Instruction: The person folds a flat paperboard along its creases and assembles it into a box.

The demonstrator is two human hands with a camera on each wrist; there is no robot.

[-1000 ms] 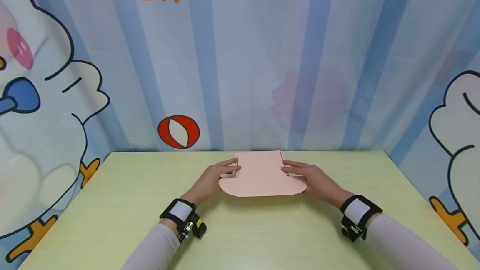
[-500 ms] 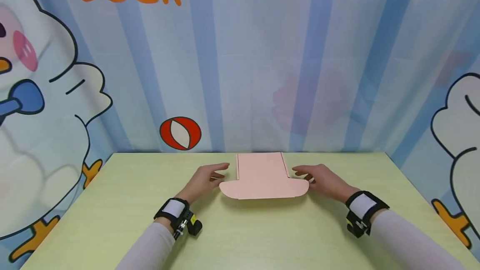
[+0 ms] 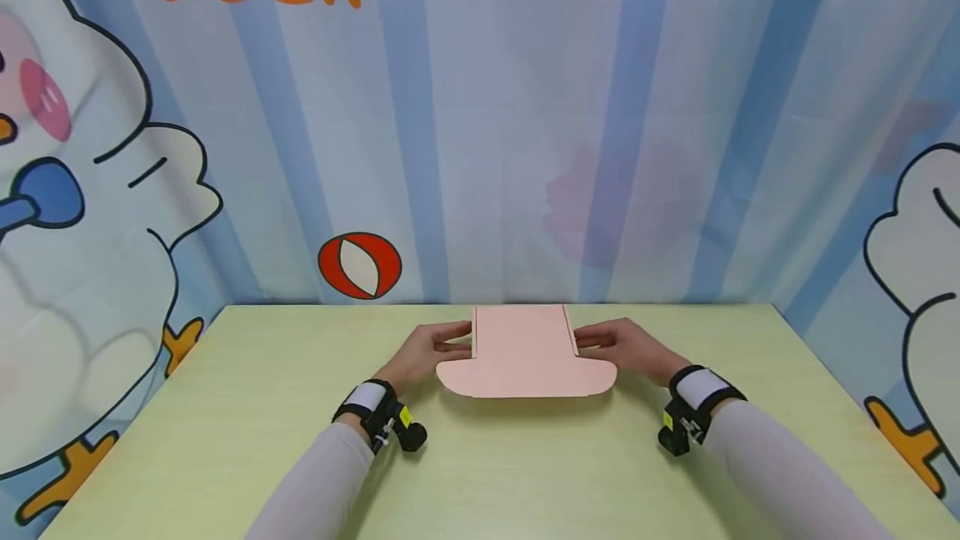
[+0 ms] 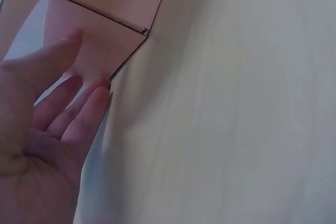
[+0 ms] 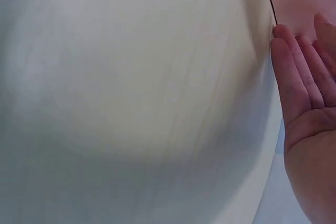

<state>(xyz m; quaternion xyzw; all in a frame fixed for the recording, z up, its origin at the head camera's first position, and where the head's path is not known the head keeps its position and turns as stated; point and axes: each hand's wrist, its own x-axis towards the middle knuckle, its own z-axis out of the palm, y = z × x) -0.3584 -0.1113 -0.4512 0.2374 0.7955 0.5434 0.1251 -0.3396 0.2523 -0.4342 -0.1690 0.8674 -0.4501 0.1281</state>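
Observation:
A pink cardboard box (image 3: 525,336) lies at the far middle of the table, its wide flap with rounded corners (image 3: 527,377) spread toward me. My left hand (image 3: 426,355) is at the box's left side. In the left wrist view its thumb lies over a small pink side flap (image 4: 94,27), with the other fingertips at that flap's lower edge. On the opposite side is my right hand (image 3: 628,348), its fingers stretched out straight. The right wrist view has those fingertips right at the other side flap (image 5: 302,6), the thumb partly cut off by the frame.
The pale yellow table (image 3: 510,473) ends just behind the box, against a blue striped curtain (image 3: 510,148) printed with cartoon ducks and a red ball. Both wrists wear strapped cameras, the left wrist camera (image 3: 408,432) and the right wrist camera (image 3: 675,436).
Half a second ago both hands stood out from the box's sides, after touching them a second ago. Now they have come inward to the side flaps again. The box stays in place.

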